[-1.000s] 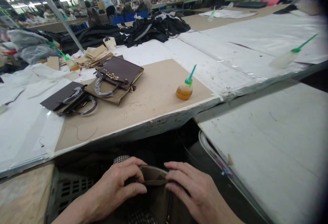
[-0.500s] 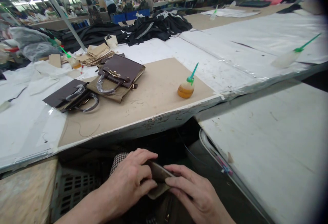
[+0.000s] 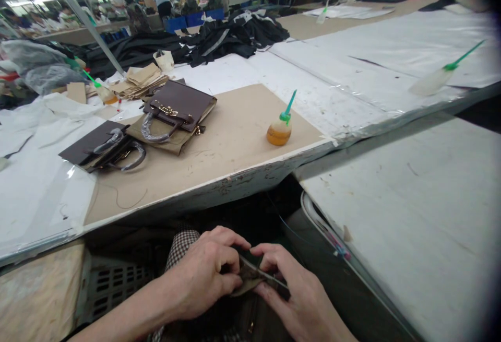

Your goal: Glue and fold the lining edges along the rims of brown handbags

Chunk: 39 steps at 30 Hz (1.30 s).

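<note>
In my lap is a dark brown handbag [image 3: 247, 285] with an olive-brown inside and a small gold-coloured metal part lower down. Its edge is pinched by my left hand [image 3: 211, 269], thumb and fingers closed around the near-left side. My right hand [image 3: 303, 292] grips the right side of the same edge, with its thumb below and its fingers curled over the top. Much of the bag is hidden behind both hands and in shadow. Checked cloth [image 3: 182, 245] shows beside my left wrist.
Two dark brown handbags [image 3: 183, 102] with wrapped handles lie on brown card [image 3: 230, 128] upon the table. A squeeze bottle of amber liquid [image 3: 279, 132] stands to their right. A plastic crate [image 3: 113, 284] sits at lower left; a white board [image 3: 410, 201] is at right.
My right fingers have bent and lifted along the bag's edge, and that edge now tilts more to the right. My left hand keeps its pinch. The whole view has shifted slightly.
</note>
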Motion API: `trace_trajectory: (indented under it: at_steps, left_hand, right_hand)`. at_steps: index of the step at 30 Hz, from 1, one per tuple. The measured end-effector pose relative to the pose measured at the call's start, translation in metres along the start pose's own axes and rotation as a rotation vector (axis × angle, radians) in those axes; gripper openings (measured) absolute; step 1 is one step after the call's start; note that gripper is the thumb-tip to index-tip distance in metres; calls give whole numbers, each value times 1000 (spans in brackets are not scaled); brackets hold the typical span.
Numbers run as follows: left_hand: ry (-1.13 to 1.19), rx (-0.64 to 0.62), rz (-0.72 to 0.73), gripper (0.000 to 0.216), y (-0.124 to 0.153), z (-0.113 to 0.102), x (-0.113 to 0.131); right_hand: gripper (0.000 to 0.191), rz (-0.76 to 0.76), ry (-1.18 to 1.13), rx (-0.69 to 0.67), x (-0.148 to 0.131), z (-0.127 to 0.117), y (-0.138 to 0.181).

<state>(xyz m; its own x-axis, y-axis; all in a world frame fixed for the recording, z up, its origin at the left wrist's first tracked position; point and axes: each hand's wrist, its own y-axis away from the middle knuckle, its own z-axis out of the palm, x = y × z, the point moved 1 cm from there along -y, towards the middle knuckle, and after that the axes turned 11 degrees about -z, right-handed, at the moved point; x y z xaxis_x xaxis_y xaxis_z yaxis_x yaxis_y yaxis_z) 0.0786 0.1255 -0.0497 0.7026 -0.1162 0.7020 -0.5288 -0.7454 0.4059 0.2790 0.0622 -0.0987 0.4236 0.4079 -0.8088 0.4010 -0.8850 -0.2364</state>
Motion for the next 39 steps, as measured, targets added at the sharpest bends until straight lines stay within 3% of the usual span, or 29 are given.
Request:
trace_trajectory:
  at_steps: [4,9,12,18,24,28,32,35,39]
  left_hand:
    - [-120,61,167,19,9,2,1]
    - [-195,81,235,21,15,5,10]
    - [-183,58,199,23,13,7,10]
    - [-121,123,-59,26,14,7,-10]
    - [-180,152,41,21,22,-1,-18]
    - [-337,85,181,18,22,-7,-14]
    - [-427,10,226,16,23,-11,-11]
    - [-417,-74,198,14,27,-23,-8]
    - [-353,-232,55,13,39,-51,-1]
  right_hand:
    - [22,-23,25,28,-2,1,-1]
    - [23,0,64,40,0,3,2]
    - [26,22,47,54,3,2,4]
    - [12,180,6,32,11,-4,8]
    - [12,21,-15,2,7,-4,3]
    - [30,-29,10,-139,5,-6,-1]
    - [27,-3,9,-179,6,-6,-3]
    - [18,-9,-11,-158,8,-3,-3]
    - [10,-10,-1,-132,10,0,-3]
